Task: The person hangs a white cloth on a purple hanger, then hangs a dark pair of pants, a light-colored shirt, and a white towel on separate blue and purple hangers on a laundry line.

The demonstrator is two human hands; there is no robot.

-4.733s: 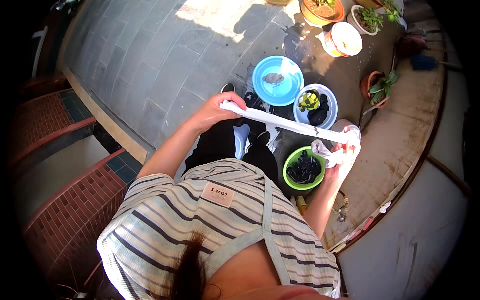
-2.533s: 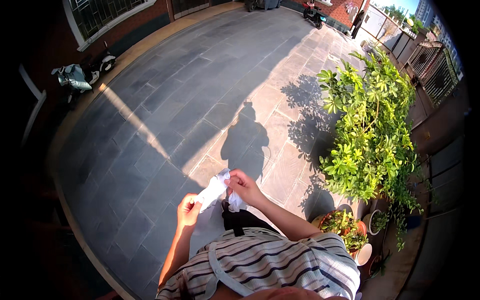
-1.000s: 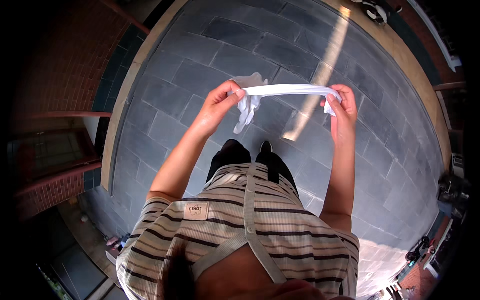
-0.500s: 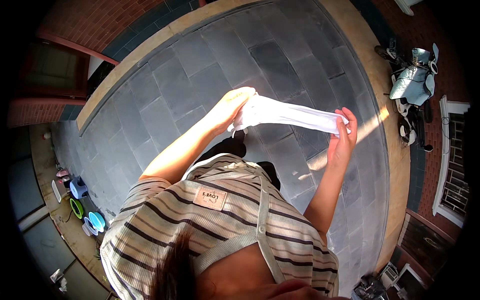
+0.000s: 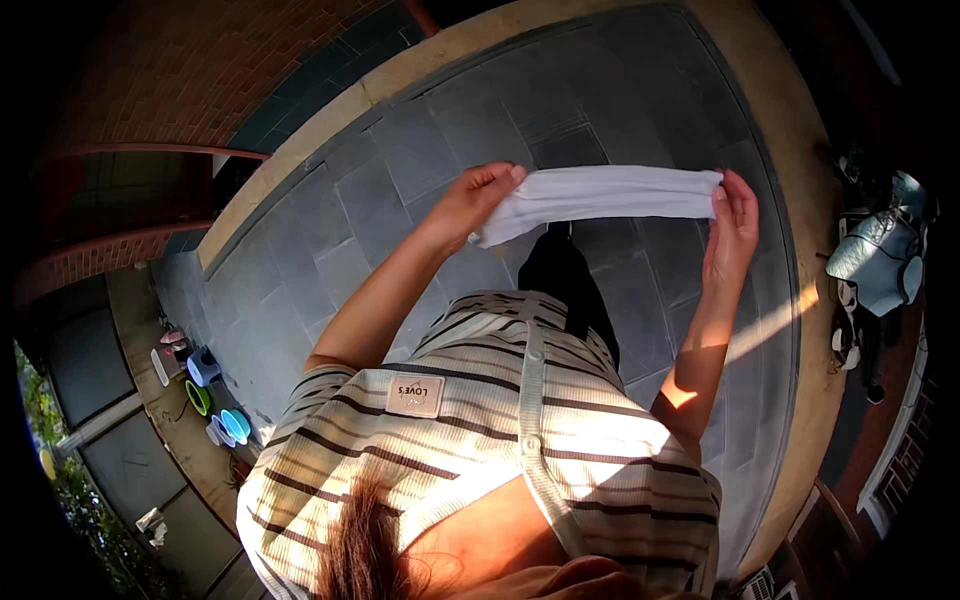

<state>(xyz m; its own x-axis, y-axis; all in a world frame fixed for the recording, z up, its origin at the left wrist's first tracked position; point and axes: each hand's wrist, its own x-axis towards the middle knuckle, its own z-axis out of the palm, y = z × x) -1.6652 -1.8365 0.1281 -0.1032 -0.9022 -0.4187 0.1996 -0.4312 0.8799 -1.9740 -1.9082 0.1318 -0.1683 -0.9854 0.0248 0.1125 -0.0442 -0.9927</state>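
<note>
Grey paving (image 5: 430,150) fills mid-frame. Your striped top (image 5: 400,450) takes lower centre. The white cloth (image 5: 620,193) is at upper centre, off the floor, pulled near level between your hands; half a second ago it bunched at the left end and sloped down to the right, now it's flatter. Left hand (image 5: 475,205) pinches its left end, right hand (image 5: 735,225) pinches the right end; hands well apart. Pale patch (image 5: 415,395) on your chest has dark lettering. Lower left: blue basin (image 5: 205,368), green basin (image 5: 205,400), cyan basin (image 5: 237,426), pale basin (image 5: 218,432); contents too small to tell.
</note>
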